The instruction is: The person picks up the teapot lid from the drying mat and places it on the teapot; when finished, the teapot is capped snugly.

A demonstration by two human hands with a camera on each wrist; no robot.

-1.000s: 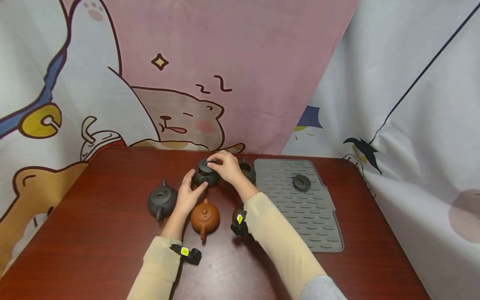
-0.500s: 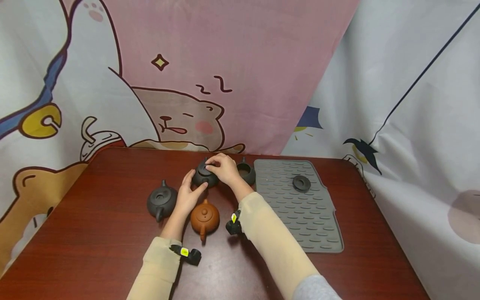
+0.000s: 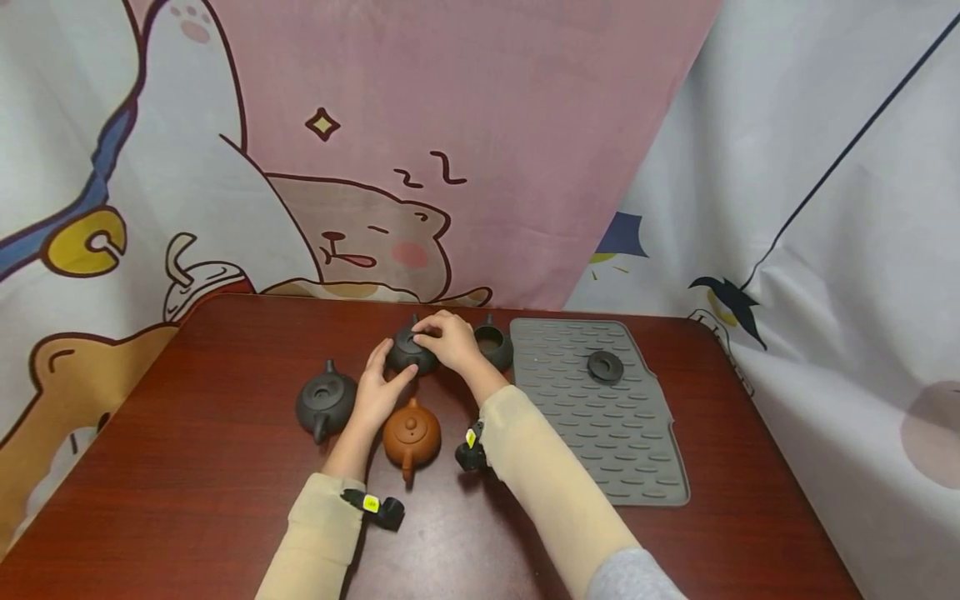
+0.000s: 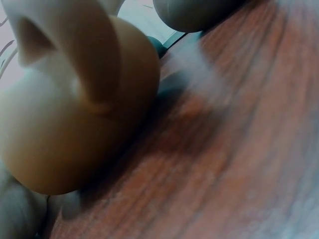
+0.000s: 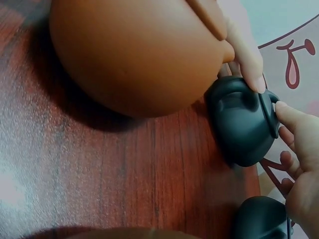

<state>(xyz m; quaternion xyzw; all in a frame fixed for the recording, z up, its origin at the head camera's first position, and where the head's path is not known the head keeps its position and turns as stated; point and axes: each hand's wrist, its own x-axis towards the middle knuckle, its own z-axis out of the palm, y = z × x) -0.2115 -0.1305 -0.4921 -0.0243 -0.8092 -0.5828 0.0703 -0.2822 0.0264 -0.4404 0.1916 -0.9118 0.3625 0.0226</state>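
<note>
A dark teapot (image 3: 409, 362) stands near the table's back edge between both hands. My right hand (image 3: 452, 340) pinches the knob of its lid (image 5: 270, 115), which sits at the pot's mouth. On the near left side, my left hand (image 3: 377, 390) spans the same pot, thumb in front and fingers along the side. The right wrist view shows the left thumb touching the pot close to the lid; the other left fingertips are hidden there. An orange teapot (image 3: 412, 435) with its lid on stands nearer, between the forearms. It fills much of both wrist views.
Left of the left hand is another lidded dark teapot (image 3: 326, 403). A lidless dark pot (image 3: 492, 345) stands behind the right wrist, beside a grey ridged mat (image 3: 570, 417). A loose dark lid (image 3: 604, 367) lies on the mat. Printed cloth (image 3: 525, 167) hangs behind the table.
My right hand has moved slightly left and down, bringing the tilted lid level onto the dark teapot. My left hand stays at the pot's side.
</note>
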